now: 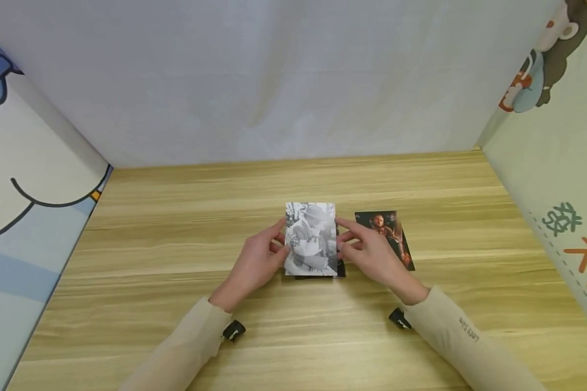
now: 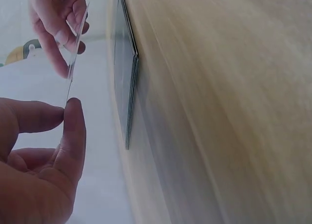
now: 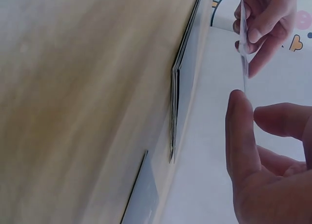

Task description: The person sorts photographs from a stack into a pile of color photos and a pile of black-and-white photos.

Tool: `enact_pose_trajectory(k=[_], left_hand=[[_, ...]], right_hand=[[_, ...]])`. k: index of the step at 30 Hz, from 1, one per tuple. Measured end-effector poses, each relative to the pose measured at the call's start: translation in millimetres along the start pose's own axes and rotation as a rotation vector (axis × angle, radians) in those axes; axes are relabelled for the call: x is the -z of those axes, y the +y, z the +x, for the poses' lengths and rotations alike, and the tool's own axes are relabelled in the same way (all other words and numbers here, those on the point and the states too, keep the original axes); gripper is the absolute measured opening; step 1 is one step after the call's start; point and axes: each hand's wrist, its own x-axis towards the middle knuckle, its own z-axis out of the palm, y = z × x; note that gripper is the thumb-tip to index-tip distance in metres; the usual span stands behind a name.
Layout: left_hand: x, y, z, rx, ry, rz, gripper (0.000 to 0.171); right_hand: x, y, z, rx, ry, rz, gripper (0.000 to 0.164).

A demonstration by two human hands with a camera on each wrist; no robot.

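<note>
Between both hands, a black-and-white photo card is held up above the table by its two side edges. My left hand pinches the left edge between thumb and fingers; my right hand pinches the right edge the same way. Both wrist views show the card edge-on, raised clear of a small stack of cards on the tabletop. From above, that stack is mostly hidden beneath the held card. A dark photo card of a person in brown clothing lies to the right, partly behind my right hand.
The wood-grain table meets a pale cloth wall at the back. Printed panels with cartoon figures stand at the left and right. A black strap piece sits at each sleeve cuff.
</note>
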Motion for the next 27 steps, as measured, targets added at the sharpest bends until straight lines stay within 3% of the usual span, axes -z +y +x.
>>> enact_pose_trajectory(k=[27], left_hand=[[16.3, 3.3, -19.1, -0.041, 0.101, -0.173, 0.067]], right_hand=[[-10, -17, -5, 0.042, 0.043, 0.168, 0.064]])
